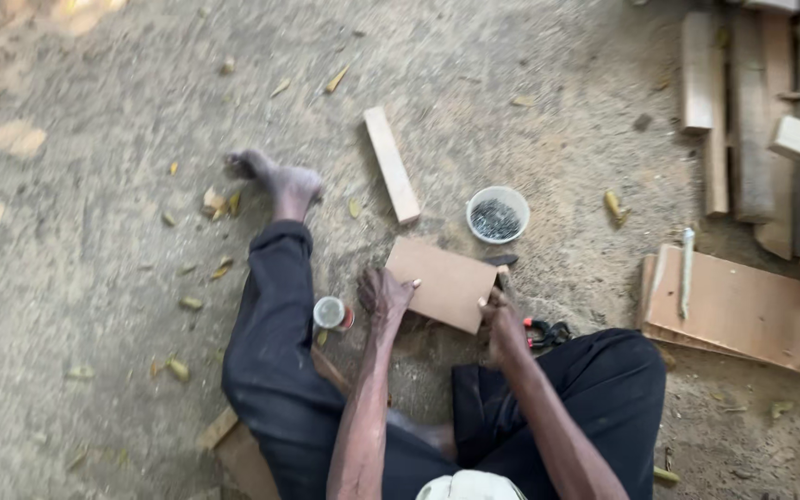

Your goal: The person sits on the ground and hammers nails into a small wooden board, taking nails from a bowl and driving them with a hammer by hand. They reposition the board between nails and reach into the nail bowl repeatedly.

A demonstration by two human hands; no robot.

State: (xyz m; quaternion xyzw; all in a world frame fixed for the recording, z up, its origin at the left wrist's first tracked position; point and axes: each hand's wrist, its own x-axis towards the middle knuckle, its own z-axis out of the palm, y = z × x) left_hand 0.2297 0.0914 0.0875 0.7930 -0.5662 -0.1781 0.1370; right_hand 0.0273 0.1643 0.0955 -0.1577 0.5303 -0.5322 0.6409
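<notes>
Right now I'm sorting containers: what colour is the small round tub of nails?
White small round tub of nails, dark nails inside; head view.

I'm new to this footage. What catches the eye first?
Both hands, left hand and right hand, grip a flat brown board at centre, above the sandy ground. Just beyond it sits a white bowl of nails, and planks pile up on the right.

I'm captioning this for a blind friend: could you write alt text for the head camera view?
Seen from above, a person sitting on sandy ground grips a flat brown board at its edges with the left hand and the right hand. A white bowl of nails, a small tin can and a short wooden block lie close by, with stacked planks at the right.
</notes>
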